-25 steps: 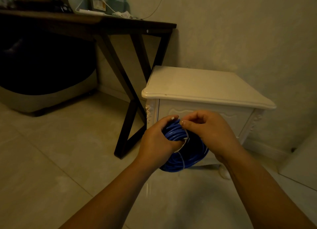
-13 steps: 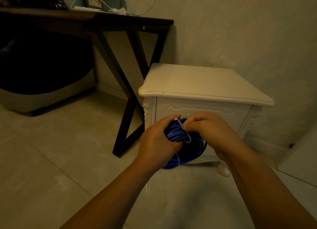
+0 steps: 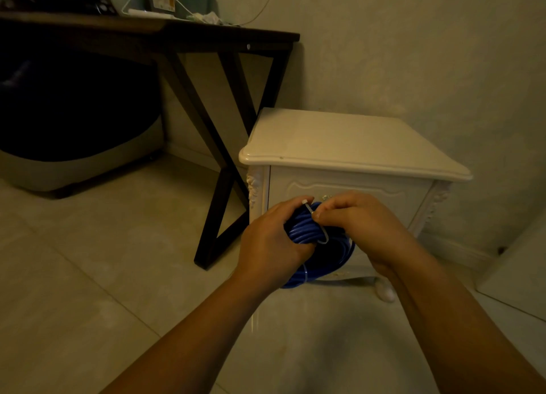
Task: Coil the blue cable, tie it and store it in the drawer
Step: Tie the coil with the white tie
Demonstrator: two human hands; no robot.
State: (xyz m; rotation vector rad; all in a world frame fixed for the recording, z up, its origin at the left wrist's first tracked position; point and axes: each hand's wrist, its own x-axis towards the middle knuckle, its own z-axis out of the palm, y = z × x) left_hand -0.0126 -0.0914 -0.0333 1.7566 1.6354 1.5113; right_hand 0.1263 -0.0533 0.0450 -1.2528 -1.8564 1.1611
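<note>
Setting: dim room with a pale tiled floor point(image 3: 118, 260). A white bedside cabinet point(image 3: 348, 139) stands against the wall, with a dark X-leg table point(image 3: 177, 36) to its left.
Cable location: blue cable point(image 3: 305, 231) — coiled and held in mid-air just in front of the cabinet's drawer point(image 3: 384, 192).
Left hand point(image 3: 271, 243): fingers curled round one side of the coil, clamping the turns together.
Right hand point(image 3: 366, 222): thumb and fingertips pinch the white tie point(image 3: 325, 237) near its top.
Tie state: the loop appears slack. The dim light does not show whether it is locked.
Drawer: front flush, closed.
Risk 1: if the left grip loosens before the tie is tight, the turns spring apart.
Risk 2: a loop that misses some turns leaves them free — they would snag on the drawer opening.
</note>
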